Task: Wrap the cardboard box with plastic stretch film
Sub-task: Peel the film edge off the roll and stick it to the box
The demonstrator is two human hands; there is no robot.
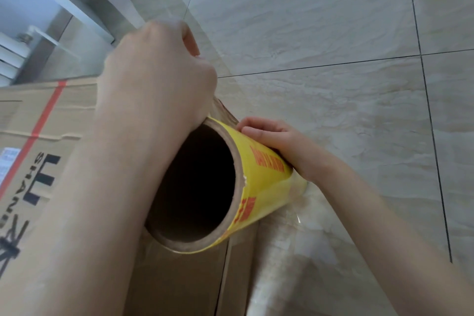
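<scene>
Cardboard is filling the picture from nine o'clock round to six: the box point(43, 120) is lying under the left forearm, its printed top running away toward the bottom edge, and a sheet of film point(277, 259) is already clinging over its corner at five o'clock. At the centre the roll point(259, 174) is pointing its hollow core straight up at the camera, so its long axis is running from the near open end down and away toward two o'clock, across the box edge rather than along it.

Both hands are working the far side of that roll. At eleven o'clock the left hand point(159, 64) is sitting curled into a fist above the rim, seemingly bunching the loose film end, though what the fingers are pinching is hidden. At three o'clock the right hand point(279, 146) is lying along the yellow label, fingers pressed flat against the wall and steadying it, not wrapped round.

From the hands, the box is lying below and toward seven o'clock, just beside the roll. My judgement: the next pull depends on drawing film from the left fist back over the box while the right hand is letting the roll turn. Beyond, tiled floor point(333, 33) is stretching to twelve.
</scene>
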